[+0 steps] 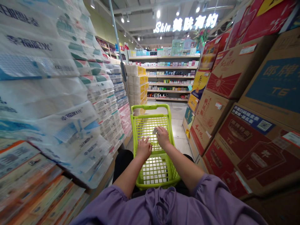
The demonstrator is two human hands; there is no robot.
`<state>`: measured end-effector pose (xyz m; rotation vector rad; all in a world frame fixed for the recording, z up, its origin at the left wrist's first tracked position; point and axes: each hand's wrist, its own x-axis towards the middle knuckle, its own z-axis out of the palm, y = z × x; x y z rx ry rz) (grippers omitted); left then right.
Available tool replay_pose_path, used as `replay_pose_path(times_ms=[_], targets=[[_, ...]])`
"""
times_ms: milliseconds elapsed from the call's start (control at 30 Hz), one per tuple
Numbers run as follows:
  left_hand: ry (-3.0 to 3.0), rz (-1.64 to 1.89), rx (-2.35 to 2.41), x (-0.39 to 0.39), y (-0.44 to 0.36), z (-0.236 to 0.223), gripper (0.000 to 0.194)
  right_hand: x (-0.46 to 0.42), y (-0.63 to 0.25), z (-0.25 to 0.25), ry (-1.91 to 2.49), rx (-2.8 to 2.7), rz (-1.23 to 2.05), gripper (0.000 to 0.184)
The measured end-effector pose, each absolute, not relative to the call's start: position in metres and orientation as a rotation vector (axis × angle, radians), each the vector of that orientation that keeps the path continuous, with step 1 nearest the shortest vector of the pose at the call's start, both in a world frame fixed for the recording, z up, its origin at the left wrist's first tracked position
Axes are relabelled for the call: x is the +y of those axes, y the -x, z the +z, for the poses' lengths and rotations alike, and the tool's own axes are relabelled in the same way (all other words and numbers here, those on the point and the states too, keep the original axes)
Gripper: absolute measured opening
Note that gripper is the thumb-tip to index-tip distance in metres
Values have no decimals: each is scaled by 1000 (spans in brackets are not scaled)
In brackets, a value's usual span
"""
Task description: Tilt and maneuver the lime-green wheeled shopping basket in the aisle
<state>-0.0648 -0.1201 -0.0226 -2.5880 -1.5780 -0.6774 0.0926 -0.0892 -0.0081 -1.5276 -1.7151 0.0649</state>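
A lime-green plastic shopping cart [153, 107] stands in the aisle straight in front of me, its mesh basket showing nothing inside. My left hand [143, 147] rests on the near part of the basket with fingers spread. Beside it, my right hand [162, 136] reaches a little farther in, its fingers closed on a small pale item [155, 131] that is too small to identify. Both forearms come out of purple sleeves at the bottom of the head view.
Stacked packs of tissue paper [70, 93] wall the left side. Cardboard cartons [246, 103] are piled along the right. A thin metal pole [118, 47] rises by the cart. Shelves of small goods [168, 78] close the aisle's far end under a lit sign.
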Motion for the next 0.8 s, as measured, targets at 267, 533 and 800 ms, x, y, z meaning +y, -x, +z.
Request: replay_pose_path(times_ms=[267,533,800], targets=[[2622,-625,-1589,-120,67,-24,23,-71,-82,-18,1574,-1963,162,61],[2636,-697,-1567,-118,68,-28,21,-90,-79,-25,1495,-1943,187,64],[2613,-696,-1549,-118,69,-27,17,-110,-78,-21,1186,-1964,473,70]])
